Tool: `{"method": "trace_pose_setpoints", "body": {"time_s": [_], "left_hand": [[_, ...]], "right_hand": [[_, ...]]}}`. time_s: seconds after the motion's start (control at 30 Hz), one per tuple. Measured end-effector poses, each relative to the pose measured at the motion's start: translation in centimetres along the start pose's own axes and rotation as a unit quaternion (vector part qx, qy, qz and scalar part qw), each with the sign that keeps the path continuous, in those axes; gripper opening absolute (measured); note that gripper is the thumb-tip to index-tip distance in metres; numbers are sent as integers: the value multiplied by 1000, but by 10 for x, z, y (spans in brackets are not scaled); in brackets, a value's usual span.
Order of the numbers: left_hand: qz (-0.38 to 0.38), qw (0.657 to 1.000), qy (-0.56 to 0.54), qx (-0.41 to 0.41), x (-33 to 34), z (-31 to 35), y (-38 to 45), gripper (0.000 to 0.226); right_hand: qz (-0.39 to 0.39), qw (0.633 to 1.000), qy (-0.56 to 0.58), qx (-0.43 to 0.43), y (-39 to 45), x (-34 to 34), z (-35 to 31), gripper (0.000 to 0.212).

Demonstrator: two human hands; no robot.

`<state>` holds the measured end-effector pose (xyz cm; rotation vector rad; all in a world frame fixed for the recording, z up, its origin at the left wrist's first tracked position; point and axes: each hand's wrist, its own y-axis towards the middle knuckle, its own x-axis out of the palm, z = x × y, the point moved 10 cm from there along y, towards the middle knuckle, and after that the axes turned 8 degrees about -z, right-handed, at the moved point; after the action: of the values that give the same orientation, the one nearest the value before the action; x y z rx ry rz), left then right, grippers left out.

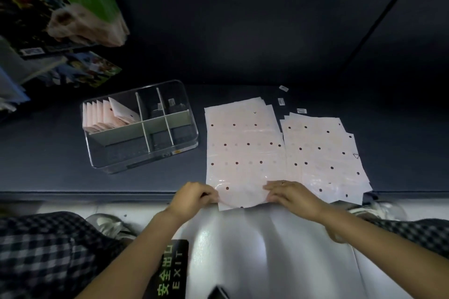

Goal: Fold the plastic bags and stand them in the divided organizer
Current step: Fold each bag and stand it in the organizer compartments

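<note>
Dotted pink plastic bag, flat on dark bench; left hand and right hand pinch its near corners. Clear divided organizer (folded bags standing in rear-left compartment) lies left; second bag stack right.

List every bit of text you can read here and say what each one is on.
"安全出口": green characters on the dark floor sign between the person's arms.
"EXIT": same sign, beside the characters.
Small white tags beyond the flat bags: too small to read.
Label on the clear organizer's near wall: too blurred to read.
Printed covers at far left: blurred, unreadable.
</note>
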<state>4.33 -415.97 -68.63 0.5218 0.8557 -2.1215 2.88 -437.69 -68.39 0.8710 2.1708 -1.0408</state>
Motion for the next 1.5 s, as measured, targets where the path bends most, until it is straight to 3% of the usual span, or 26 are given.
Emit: {"method": "trace_pose_setpoints", "body": {"time_s": [0.2,0.27,0.33,0.43,0.5,0.67,0.8,0.9,1.03,1.13,1.33,1.4,1.5], "left_hand": [[-189,967,-170,-28,-4,19,-6,7],[-182,959,-213,-36,-18,25,-6,7],[-98,961,-257,-18,-47,30,-1,10],[92,953,-287,-1,-95,30,2,16],[177,948,-264,-14,-111,25,0,16],[255,951,-172,-43,-107,20,2,14],[343,938,43,14,-102,50,-6,32],[290,941,163,65,-70,65,9,36],[119,968,219,35,-8,41,31,56],[45,961,272,3,25,20,34,67],[41,944,327,-5,33,16,23,70],[40,939,341,7,34,17,21,70],[26,937,349,1,35,13,24,71]], "right_hand": [[-135,972,193,11,-1,-32,-12,8],[-141,964,225,5,3,-51,-20,12],[-97,965,244,5,12,-76,-21,11],[-22,968,249,6,32,-108,-22,11],[-35,968,247,26,47,-113,-21,9],[-119,946,283,107,79,-102,-4,9],[39,956,262,124,112,-125,14,10],[103,961,219,134,133,-129,25,7],[93,968,162,168,155,-117,38,10],[106,966,132,196,162,-114,47,13],[134,961,110,214,157,-113,45,13],[170,963,-5,210,144,-119,27,17],[227,961,-137,77,118,-101,-33,27]]}}
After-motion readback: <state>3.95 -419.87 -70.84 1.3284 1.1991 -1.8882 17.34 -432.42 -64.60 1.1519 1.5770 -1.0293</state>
